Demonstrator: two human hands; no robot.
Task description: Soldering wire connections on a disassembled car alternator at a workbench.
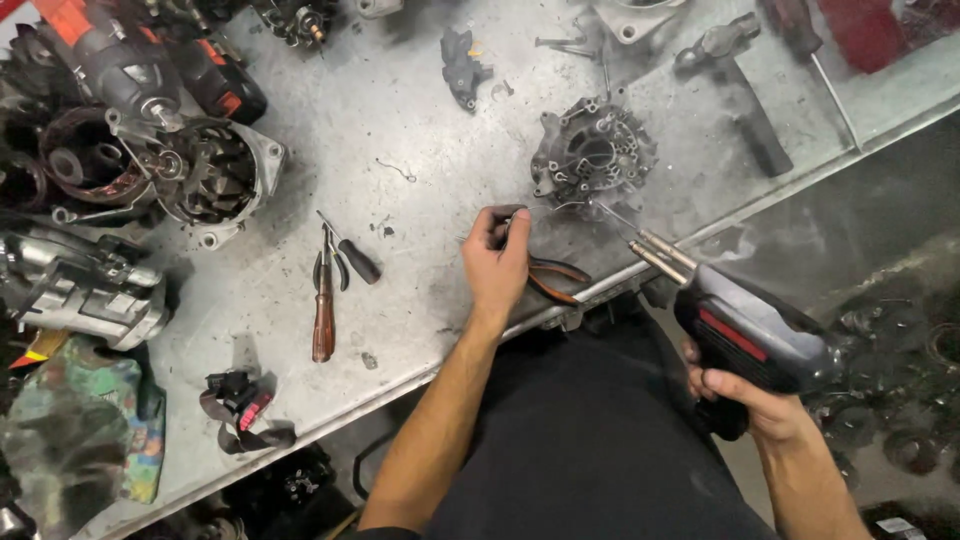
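Two hands, one soldering gun, one pair of pliers.
Left hand (497, 262) pinches orange-handled pliers (553, 277) at the tabletop (420, 110) near edge; right hand (752, 398) grips soldering gun (745, 330), tip beside one rectifier plate (594, 152).

Left arm: reaching forward and up from the lower middle, bare forearm stretching straight, wrist in line with it.
Left hand (498, 262): resting low with its back facing the camera, fingers (492, 222) curling inward and closing in a grip, thumb pressing along the side.
Right arm: coming in from the lower right, forearm angling up and inward.
Right hand (752, 398): wrapping shut in a pistol-style grip, knuckles facing up, fingers folding underneath, held nearer the body than the left.
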